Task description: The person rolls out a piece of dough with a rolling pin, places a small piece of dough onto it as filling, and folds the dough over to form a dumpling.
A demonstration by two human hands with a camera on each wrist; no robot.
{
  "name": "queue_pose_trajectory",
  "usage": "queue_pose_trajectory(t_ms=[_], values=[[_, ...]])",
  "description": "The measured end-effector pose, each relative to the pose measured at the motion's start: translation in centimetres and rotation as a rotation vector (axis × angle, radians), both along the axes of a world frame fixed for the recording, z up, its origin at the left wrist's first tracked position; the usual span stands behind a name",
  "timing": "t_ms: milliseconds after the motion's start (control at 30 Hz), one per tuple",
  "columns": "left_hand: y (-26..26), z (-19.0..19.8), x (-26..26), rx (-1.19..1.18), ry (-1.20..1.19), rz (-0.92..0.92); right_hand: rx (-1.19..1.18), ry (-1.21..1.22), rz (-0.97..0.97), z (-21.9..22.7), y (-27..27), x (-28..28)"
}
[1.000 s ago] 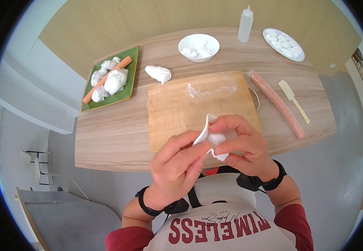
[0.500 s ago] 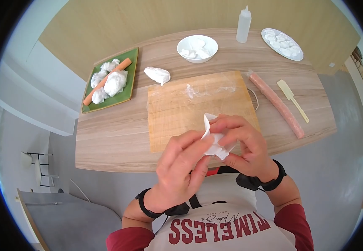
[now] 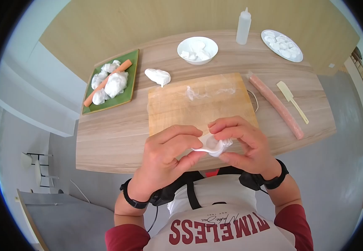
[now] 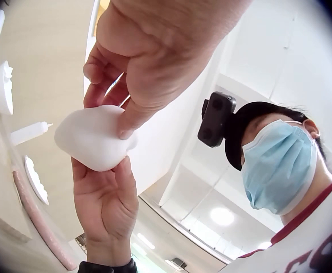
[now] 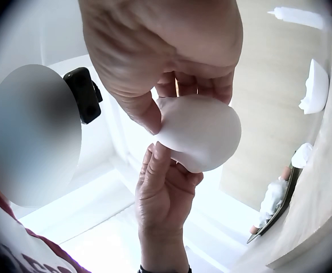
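Between the two hands, above the near edge of the cutting board [image 3: 181, 108], is a thin white wrapper [image 3: 210, 144] shaped like a shallow cup, with gathered folds on its right rim. The left hand [image 3: 162, 152] pinches its left edge between thumb and fingers. At the folded side the right hand [image 3: 248, 144] grips it, thumb below and fingers above. Seen from below in the left wrist view, the white piece [image 4: 92, 136] has a smooth, rounded underside. The right wrist view shows the same rounded piece [image 5: 203, 133] held by both hands.
A green tray [image 3: 127, 90] with wrapped white lumps stands left. Behind the board are a white lump [image 3: 158, 77], a bowl [image 3: 197, 61] and a squeeze bottle [image 3: 243, 29]. Rightward lie a plate [image 3: 268, 45], a long pink roll [image 3: 277, 106] and a spatula [image 3: 291, 97].
The left hand has shifted left and opened wider around the wrapper's left edge. The wrapper's upright flap has come down, and the cup now lies flatter with folds on its right.
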State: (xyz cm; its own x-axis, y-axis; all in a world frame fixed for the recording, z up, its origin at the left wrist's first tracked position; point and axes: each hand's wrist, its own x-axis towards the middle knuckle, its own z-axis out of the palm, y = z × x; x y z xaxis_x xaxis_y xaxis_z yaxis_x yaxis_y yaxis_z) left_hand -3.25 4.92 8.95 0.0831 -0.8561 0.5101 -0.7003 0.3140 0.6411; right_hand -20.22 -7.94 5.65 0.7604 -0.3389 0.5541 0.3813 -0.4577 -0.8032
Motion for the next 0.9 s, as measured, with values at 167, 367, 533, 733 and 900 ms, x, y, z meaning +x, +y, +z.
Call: queue_pose_trajectory(t_ms=[167, 367, 533, 733, 900], values=[[-0.1, 0.1, 0.5, -0.043, 0.031, -0.074, -0.001, -0.061, 0.003, -0.6, -0.2, 0.1], [0.1, -0.2, -0.5, -0.048, 0.09, 0.013, 0.02, -0.071, -0.022, -0.1, 0.3, 0.2], [0.3, -0.3, -1.6, -0.132, -0.028, 0.131, -0.082, -0.068, -0.072, 0.3, 0.7, 0.2], [0.5, 0.2, -2.0, -0.236, -0.164, 0.129, -0.122, -0.091, -0.129, 0.6, 1.2, 0.1], [0.7, 1.0, -1.7, -0.183, -0.246, 0.045, -0.142, -0.088, -0.172, 0.4, 1.5, 0.0]])
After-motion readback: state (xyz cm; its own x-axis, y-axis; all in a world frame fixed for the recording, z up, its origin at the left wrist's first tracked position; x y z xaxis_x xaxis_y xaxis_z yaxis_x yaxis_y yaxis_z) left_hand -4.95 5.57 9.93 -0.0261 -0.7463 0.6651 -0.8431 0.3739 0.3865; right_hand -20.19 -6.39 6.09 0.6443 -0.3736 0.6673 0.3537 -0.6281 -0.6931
